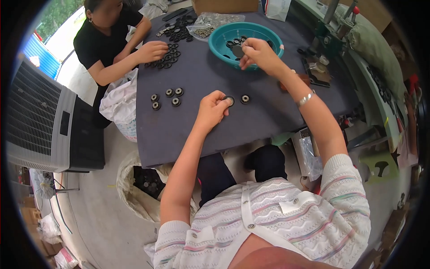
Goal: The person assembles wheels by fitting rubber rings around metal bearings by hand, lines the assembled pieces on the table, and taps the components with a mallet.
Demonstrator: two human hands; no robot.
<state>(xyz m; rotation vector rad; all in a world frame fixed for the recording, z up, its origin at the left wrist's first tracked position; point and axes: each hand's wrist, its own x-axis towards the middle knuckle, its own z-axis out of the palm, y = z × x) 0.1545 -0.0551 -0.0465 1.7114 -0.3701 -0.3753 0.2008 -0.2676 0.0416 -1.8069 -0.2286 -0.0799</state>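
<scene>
Over the middle of the table, my left hand is closed, with thumb and fingers pinching a black-rimmed bearing. Just right of it a similar bearing rests on the cloth. My right hand reaches over the near right rim of a teal basin, its fingers curled together. A flat dark disc shows right at those fingertips; whether they grip it or something smaller is unclear. Black rings lie inside the basin. To the left stands a loose group of several bearings.
A co-worker's hand touches black rings at the table's far left. Behind lies a clear bag of metal parts. A green press stands at the right. Below the table's near edge sits an open white sack of dark pieces.
</scene>
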